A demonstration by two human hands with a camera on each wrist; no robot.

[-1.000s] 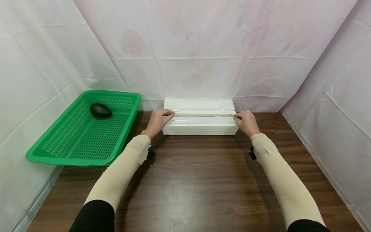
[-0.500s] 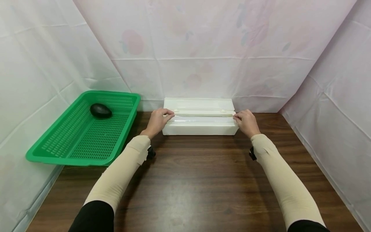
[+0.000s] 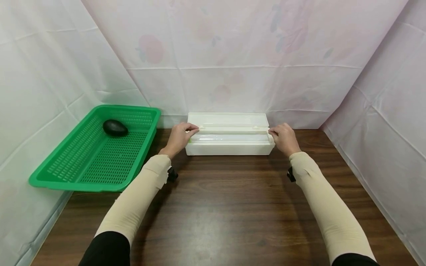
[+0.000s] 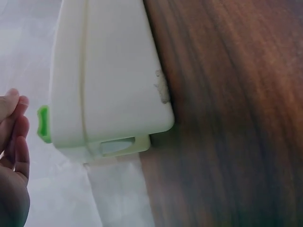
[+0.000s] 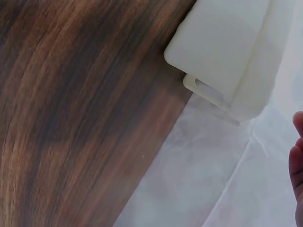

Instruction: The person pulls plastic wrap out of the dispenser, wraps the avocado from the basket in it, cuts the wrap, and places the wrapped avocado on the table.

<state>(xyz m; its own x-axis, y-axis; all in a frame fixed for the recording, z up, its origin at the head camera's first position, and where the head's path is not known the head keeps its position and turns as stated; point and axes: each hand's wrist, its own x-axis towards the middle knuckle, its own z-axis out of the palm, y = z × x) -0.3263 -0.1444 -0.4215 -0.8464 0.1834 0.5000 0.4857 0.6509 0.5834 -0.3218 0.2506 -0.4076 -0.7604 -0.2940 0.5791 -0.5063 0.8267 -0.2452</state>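
A white cling film dispenser (image 3: 229,149) lies lengthwise at the back of the table, its lid (image 3: 229,119) tipped back. Shiny clear cling film (image 3: 229,137) spans its top. At the left end my left hand (image 3: 179,137) pinches what looks like the film's edge between thumb and forefinger. My right hand (image 3: 285,138) pinches at the opposite end in the same way. Both wrist views show the fingers held just off the box; the film itself is too clear to make out there. A green tab (image 4: 44,124) sticks out near the left fingers.
To the left stands a green perforated basket (image 3: 134,181) with a dark, glossy, egg-shaped object (image 3: 115,128) in it. Pale fruit-printed cloth (image 3: 219,48) hangs behind and on both sides of the brown wooden table (image 3: 216,210).
Both hands have risen slightly at the box ends, the left also shifting a little left. A bit of green now shows beside the left hand. Basket and dispenser stay in place.
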